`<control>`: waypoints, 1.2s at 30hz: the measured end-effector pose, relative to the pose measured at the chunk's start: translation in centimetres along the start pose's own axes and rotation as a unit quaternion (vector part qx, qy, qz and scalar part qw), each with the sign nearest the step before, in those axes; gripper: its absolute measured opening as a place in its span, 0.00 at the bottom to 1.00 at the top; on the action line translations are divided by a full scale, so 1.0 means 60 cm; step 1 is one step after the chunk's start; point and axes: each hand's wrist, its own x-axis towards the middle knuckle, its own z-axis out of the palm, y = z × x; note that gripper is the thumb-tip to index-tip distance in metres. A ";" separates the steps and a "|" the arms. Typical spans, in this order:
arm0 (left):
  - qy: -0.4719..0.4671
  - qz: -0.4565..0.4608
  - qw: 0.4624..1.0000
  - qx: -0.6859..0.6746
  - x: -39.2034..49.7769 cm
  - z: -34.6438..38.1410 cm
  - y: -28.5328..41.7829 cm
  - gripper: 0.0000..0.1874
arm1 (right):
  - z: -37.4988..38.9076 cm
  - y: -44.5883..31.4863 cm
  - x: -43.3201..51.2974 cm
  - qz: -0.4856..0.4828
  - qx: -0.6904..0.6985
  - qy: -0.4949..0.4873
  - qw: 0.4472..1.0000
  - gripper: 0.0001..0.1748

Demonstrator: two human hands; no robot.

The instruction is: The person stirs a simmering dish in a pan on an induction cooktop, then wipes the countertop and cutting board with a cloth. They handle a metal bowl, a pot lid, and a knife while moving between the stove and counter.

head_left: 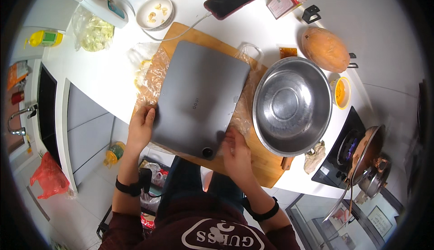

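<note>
A grey iQOO tablet (203,80) lies back side up on a spread clear plastic bag (159,66), over a wooden cutting board (261,170). A few droplets sit near its right edge. My left hand (141,126) grips the tablet's left edge, thumb on the near side. At the lower right edge is my right hand (236,153), with curled fingers touching the tablet's edge or the plastic beside it; which one is hidden. A large stainless steel bowl (288,104) stands to the right, partly over the board.
A lit gas burner (351,148) with a wok (368,155) is at the right, handle towards me. Behind lie a phone (232,0) on a cable, a bowl of garlic cloves (154,14) and a white bottle (100,7). A large orange squash or papaya (325,49) sits beyond the bowl.
</note>
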 end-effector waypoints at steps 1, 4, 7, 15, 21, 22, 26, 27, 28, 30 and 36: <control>-0.006 -0.006 1.000 -0.015 0.005 0.000 -0.005 0.16 | 0.007 0.002 0.006 0.024 -0.001 -0.005 1.000 0.22; -0.027 -0.011 0.996 -0.084 0.017 0.005 -0.019 0.15 | 0.030 0.011 0.014 0.062 0.021 0.035 0.997 0.21; -0.061 0.018 0.994 -0.085 0.015 0.011 -0.025 0.13 | 0.050 0.019 0.021 0.028 0.061 0.082 0.994 0.18; -0.091 0.046 0.964 -0.247 -0.041 -0.057 0.025 0.09 | -0.002 -0.066 -0.017 0.063 0.269 -0.002 0.961 0.08; -0.072 0.116 0.876 -0.463 -0.121 -0.119 0.112 0.16 | -0.085 -0.197 -0.062 -0.095 0.297 -0.018 0.950 0.07; -0.099 0.148 0.864 -0.471 -0.131 -0.130 0.131 0.20 | -0.099 -0.219 -0.074 -0.108 0.309 -0.018 0.945 0.06; -0.188 0.226 0.819 -0.493 -0.174 -0.169 0.201 0.30 | -0.154 -0.285 -0.114 -0.197 0.271 -0.004 0.942 0.04; -0.214 0.241 0.808 -0.494 -0.184 -0.177 0.215 0.32 | -0.164 -0.296 -0.124 -0.192 0.275 -0.013 0.942 0.04; -0.174 0.235 0.815 -0.500 -0.203 -0.181 0.226 0.33 | -0.175 -0.306 -0.134 -0.188 0.279 -0.020 0.941 0.04; -0.104 0.215 0.823 -0.515 -0.233 -0.185 0.244 0.32 | -0.191 -0.320 -0.149 -0.212 0.288 -0.017 0.934 0.05; -0.122 0.274 0.776 -0.555 -0.272 -0.208 0.267 0.27 | -0.205 -0.315 -0.182 -0.269 0.323 0.064 0.905 0.12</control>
